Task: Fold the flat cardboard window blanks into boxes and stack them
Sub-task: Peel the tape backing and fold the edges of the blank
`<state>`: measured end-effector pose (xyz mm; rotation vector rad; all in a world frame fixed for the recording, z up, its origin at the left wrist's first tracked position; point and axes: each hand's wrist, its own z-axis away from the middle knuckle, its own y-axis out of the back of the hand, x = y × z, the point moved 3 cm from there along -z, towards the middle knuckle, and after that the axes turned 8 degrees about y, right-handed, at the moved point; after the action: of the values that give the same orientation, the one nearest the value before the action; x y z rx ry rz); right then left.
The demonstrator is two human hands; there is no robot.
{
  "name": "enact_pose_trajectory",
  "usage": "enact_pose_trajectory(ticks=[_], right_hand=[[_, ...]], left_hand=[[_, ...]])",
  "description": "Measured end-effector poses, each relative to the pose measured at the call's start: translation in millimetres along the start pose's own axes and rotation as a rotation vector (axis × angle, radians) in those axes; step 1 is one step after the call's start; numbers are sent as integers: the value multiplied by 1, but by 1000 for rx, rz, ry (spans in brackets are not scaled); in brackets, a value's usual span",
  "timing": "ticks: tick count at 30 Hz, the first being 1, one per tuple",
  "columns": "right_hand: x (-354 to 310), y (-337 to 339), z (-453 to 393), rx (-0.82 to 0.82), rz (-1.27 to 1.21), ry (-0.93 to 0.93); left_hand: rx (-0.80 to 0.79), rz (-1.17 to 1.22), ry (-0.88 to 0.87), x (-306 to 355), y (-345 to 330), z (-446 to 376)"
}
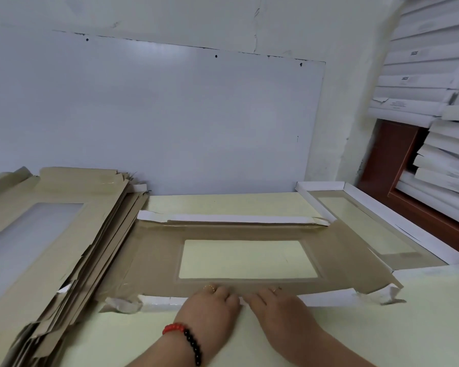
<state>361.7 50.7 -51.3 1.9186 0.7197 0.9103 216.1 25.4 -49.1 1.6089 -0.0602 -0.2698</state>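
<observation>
Both hands sit side by side at the near edge of the flat cardboard blank (239, 231): the left hand (210, 303) and the right hand (278, 304) have their fingers curled over the white front flap (326, 299), I think to lift it up as a wall. That blank lies in the middle of the pale table (382, 335), window up, so every flap can be reached. Unfolded blanks (51, 234) wait in a pile at the left, and one finished box (376, 223) stands at the right, probably to begin the stack

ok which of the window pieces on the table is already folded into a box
The folded box at the far right: its white walls stand up. The blank under the hands and the stack lie flat.
</observation>
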Motion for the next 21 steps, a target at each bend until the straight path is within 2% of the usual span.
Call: enact_pose_trajectory(ticks=[3,6,8,11,17,21], right_hand=[[9,-3,-12,-54,-58,-72],[9,-2,-26,-76,-67,-99],[9,-11,-30,-177,-115,-166],[11,-31,-28,-369,-187,-162],[25,-47,-23,-520,-293,-134],[57,-53,-2,-558,-293,-194]], left_hand=[[-12,111,112,-6,1,-13],[6,111,150,-5,3,-26],[37,78,146,-6,1,-31],[51,70,126,-12,-15,-34],[-115,94,221,-33,-39,-31],[-139,98,308,-65,-45,-19]])
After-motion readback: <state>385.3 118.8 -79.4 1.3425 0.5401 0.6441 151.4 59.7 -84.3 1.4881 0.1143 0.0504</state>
